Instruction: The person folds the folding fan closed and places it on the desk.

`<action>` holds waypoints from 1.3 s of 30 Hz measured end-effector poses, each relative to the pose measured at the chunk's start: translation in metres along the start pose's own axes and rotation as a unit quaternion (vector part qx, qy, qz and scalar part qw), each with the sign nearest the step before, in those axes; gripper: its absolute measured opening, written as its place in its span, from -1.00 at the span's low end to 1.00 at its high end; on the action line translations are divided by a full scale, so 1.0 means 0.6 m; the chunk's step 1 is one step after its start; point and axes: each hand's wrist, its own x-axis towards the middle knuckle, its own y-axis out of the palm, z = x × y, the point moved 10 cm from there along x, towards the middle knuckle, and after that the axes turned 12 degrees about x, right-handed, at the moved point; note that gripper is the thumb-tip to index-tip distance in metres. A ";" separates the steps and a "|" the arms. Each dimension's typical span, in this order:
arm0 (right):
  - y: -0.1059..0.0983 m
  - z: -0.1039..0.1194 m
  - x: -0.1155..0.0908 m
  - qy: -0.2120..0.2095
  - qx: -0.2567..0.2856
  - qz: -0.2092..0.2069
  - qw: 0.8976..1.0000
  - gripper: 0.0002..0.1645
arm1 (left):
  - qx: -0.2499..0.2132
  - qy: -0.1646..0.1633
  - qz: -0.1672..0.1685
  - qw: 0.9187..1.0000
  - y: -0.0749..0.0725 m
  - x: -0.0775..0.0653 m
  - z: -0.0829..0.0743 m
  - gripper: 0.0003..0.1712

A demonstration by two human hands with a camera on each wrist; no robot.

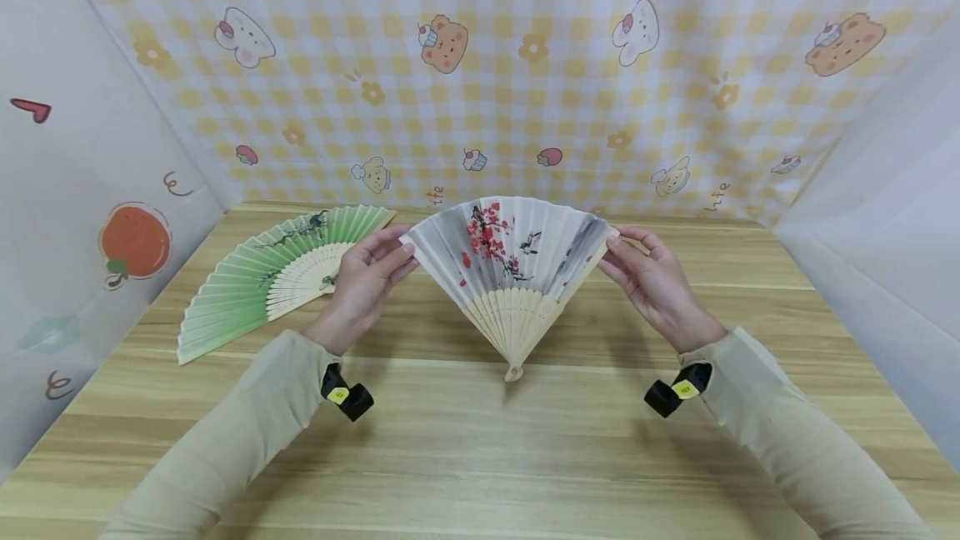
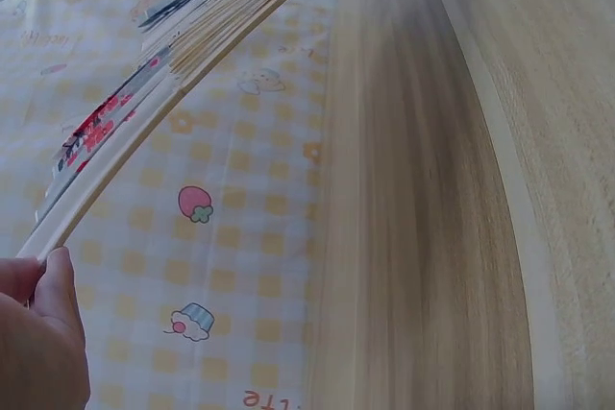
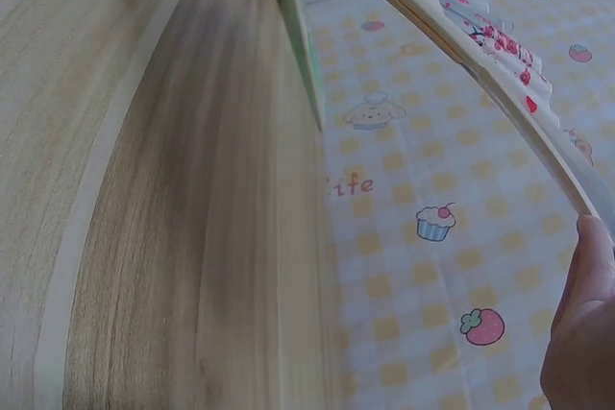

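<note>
A white and grey folding fan, printed with red blossoms and small birds, is spread between my two hands. My left hand pinches the outer end of its left guard stick, thumb in front. The upper end of the right guard is pinched by my right hand. The fan's pivot points down toward me, over the wooden table. In the left wrist view the bowed guard stick runs up from the thumb. The right wrist view shows the other guard bending likewise, with pleats behind it.
A green folding fan lies spread on the table's left side, partly behind my left hand. The wooden table meets a yellow checked cloth at the back. White cloth hangs on both sides.
</note>
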 end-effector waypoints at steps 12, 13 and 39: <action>0.010 -0.002 0.001 0.001 -0.009 0.010 1.000 -0.83 | -0.010 0.002 0.015 1.000 0.018 0.001 -0.005 -0.67; 0.011 -0.002 0.001 0.001 -0.011 0.011 1.000 -0.82 | -0.007 0.001 0.016 1.000 0.019 0.001 -0.005 -0.69; 0.023 -0.011 0.003 0.017 -0.035 0.004 0.999 -0.77 | -0.005 0.009 0.039 0.999 0.051 0.005 -0.015 -0.64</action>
